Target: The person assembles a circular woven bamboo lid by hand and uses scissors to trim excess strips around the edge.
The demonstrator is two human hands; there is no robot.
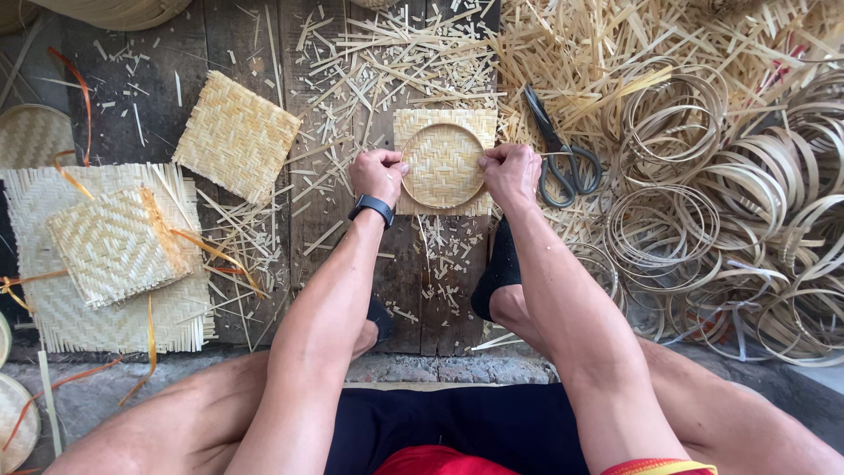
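A square woven bamboo mat lies on the dark wooden boards with a round bamboo ring pressed onto its middle. My left hand grips the ring's left rim with curled fingers; a black watch sits on that wrist. On the ring's right rim my right hand is closed in the same way. Both hands press ring and mat together on the boards.
Black scissors lie just right of my right hand. Many bamboo hoops pile at the right. Another woven square lies left, a stack of woven mats further left. Bamboo slivers litter the boards.
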